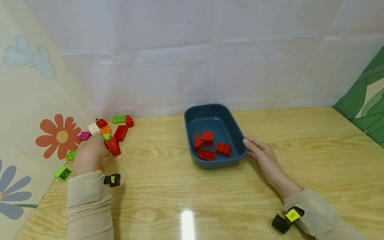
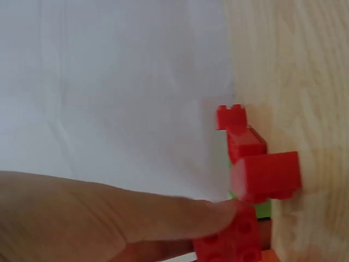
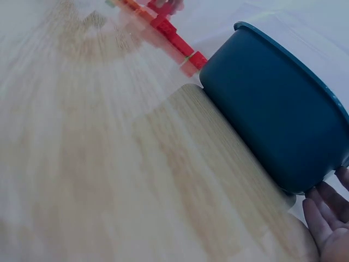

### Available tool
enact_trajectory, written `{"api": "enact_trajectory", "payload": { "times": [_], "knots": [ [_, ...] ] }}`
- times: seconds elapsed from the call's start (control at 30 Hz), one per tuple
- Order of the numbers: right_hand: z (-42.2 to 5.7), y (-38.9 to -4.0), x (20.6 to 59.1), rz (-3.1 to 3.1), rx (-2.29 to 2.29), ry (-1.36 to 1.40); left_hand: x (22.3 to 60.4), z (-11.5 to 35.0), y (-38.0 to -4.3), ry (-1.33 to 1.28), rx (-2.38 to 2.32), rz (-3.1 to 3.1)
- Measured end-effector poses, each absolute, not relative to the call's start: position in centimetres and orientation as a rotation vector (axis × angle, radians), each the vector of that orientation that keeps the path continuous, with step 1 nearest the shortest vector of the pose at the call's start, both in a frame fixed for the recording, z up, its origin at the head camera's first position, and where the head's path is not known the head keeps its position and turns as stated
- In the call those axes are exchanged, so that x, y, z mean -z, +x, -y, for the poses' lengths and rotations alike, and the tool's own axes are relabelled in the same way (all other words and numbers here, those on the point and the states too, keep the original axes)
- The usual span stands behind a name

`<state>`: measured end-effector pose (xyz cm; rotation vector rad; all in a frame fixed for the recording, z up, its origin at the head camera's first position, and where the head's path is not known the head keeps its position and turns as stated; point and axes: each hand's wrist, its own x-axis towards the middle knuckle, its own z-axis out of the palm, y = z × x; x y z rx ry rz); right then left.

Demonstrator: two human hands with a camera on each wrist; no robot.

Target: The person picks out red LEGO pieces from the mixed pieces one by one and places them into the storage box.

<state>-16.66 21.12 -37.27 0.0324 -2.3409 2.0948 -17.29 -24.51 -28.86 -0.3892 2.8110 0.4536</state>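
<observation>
At the left, my left hand (image 1: 90,155) reaches into a cluster of toy building bricks. Its thumb and fingers pinch a red brick (image 2: 240,234) with studs, as the left wrist view shows. Another red brick (image 1: 114,146) stands close beside the fingertips. My right hand (image 1: 265,160) rests against the right side of a dark blue bin (image 1: 214,164), its fairly straight fingers touching the outer wall and rim. Inside the bin lie several red bricks (image 1: 223,149).
Around the left hand are a long red brick (image 1: 120,133), green bricks (image 1: 62,173), a white brick (image 1: 93,128), an orange brick (image 1: 106,130) and a magenta brick (image 1: 84,135). A white cloth (image 1: 210,60) hangs behind the wooden table (image 1: 156,196). A flowered panel (image 1: 18,116) borders the left side.
</observation>
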Motion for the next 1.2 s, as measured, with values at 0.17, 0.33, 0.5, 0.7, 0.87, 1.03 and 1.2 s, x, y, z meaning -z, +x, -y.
{"api": "enact_trajectory", "payload": {
  "times": [0.17, 0.33, 0.5, 0.7, 0.87, 1.03, 1.2],
  "knots": [
    [-21.1, -16.7, 37.2, 2.332, -2.101, 0.030, 27.7, 23.7, -17.1, -0.344, -0.446, -2.901],
    [-21.1, -16.7, 37.2, 2.316, -2.117, 0.030, 26.8, 22.9, -16.7, -0.304, -0.452, -3.006],
    [-21.0, -16.7, 37.3, 2.309, -2.122, 0.041, 26.4, 22.0, -16.4, -0.274, -0.514, -3.112],
    [-21.1, -16.7, 37.3, 2.308, -2.124, 0.041, 26.1, 20.9, -16.3, -0.258, -0.484, -3.264],
    [-21.1, -16.7, 37.3, 2.313, -2.122, 0.036, 26.0, 19.8, -16.5, -0.217, -0.398, -3.377],
    [-21.1, -16.7, 37.3, 2.301, -2.139, 0.039, 26.2, 18.1, -17.1, -0.146, -0.408, -3.477],
    [-21.1, -16.7, 37.3, 2.305, -2.139, 0.035, 26.5, 16.2, -17.6, -0.111, -0.389, -3.583]
  ]
}}
